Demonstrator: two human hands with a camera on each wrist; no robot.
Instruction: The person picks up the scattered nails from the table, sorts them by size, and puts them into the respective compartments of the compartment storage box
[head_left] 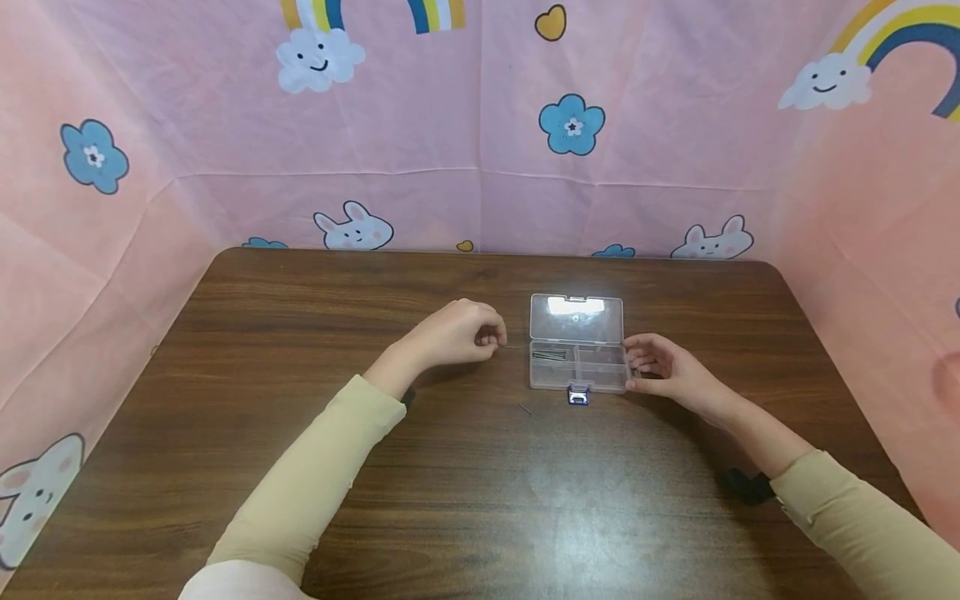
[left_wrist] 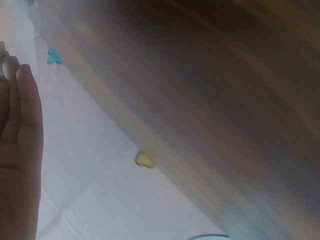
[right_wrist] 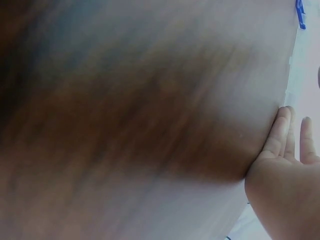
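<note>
A clear plastic box stands with its lid raised at the back; a blue-edged latch hangs at its front. Thin dark rods lie in its back-left compartment. Left of the box, my left hand pinches a thin rod that points toward the box. My right hand touches the box's right side, thumb by the front corner; the right wrist view shows its fingers fairly straight against the edge. The left wrist view shows part of the left hand, but not the rod.
Another short thin rod lies on the brown wooden table in front of the box. Pink patterned cloth hangs behind the table and along both sides.
</note>
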